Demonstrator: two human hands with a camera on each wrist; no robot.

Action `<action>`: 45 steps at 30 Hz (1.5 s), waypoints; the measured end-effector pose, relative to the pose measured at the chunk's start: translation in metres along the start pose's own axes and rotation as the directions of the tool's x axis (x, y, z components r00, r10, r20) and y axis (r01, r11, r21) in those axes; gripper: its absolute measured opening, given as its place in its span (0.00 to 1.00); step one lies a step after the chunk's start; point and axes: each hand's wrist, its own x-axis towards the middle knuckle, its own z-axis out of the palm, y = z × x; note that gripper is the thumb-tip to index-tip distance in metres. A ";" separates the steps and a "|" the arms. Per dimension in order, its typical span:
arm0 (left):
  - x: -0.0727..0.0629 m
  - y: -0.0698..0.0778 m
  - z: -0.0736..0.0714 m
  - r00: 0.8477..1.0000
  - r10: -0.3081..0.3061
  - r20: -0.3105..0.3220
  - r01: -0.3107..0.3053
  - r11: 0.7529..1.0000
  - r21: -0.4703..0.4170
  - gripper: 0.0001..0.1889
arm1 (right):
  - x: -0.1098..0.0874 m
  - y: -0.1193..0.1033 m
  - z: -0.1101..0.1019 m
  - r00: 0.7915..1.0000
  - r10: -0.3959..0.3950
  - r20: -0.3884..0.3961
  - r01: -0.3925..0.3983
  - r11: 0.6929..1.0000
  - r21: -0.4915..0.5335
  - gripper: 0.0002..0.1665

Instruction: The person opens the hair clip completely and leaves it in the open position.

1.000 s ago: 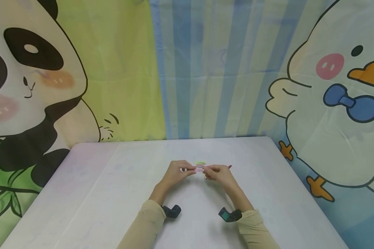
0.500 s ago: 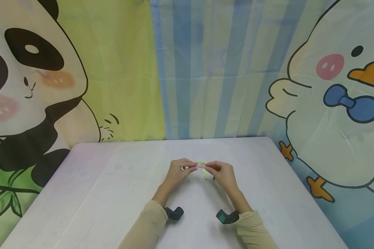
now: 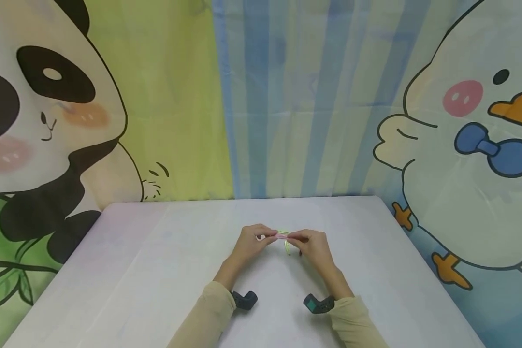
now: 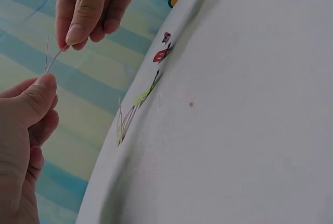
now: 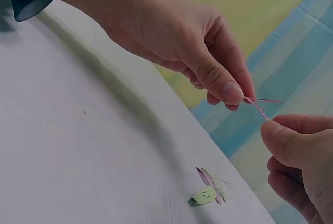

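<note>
Between finger and thumb, my left hand [image 3: 253, 241] pinches one end of a thin pink cord [image 3: 282, 236]. My right hand [image 3: 312, 245] pinches its other end, so a short stretch spans the gap above the table. In the left wrist view a loose pink strand sticks up beside the left thumb [image 4: 44, 86]. Below the hands lie thin cords [image 4: 126, 122] with a light green piece [image 5: 204, 195]. Two small dark red pieces [image 4: 160, 56] lie further along; their exact kind is too small to tell.
The white table [image 3: 156, 270] runs back to a printed curtain [image 3: 287, 96] with a panda and a duck. A dark device sits on each wrist, the left one [image 3: 245, 300] and the right one [image 3: 319, 304]. A tiny brown speck [image 4: 191, 104] marks the tabletop.
My right hand has shifted slightly, and the cord between the hands now shows as one pink stretch. Both hands keep pinching it. The head view has tilted up a little.
</note>
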 end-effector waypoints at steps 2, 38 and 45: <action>0.000 -0.003 0.001 1.000 -0.006 0.027 0.005 0.999 0.034 0.08 | 0.001 0.003 0.001 1.000 -0.028 -0.008 0.028 0.999 -0.037 0.06; 0.031 -0.051 0.026 0.979 -0.175 0.108 0.161 0.980 0.121 0.07 | 0.044 0.053 0.027 1.000 0.025 -0.019 -0.029 0.961 -0.276 0.05; 0.035 -0.058 0.028 0.979 -0.170 0.114 0.152 0.977 0.152 0.07 | 0.051 0.060 0.031 1.000 0.021 -0.005 -0.022 0.954 -0.298 0.05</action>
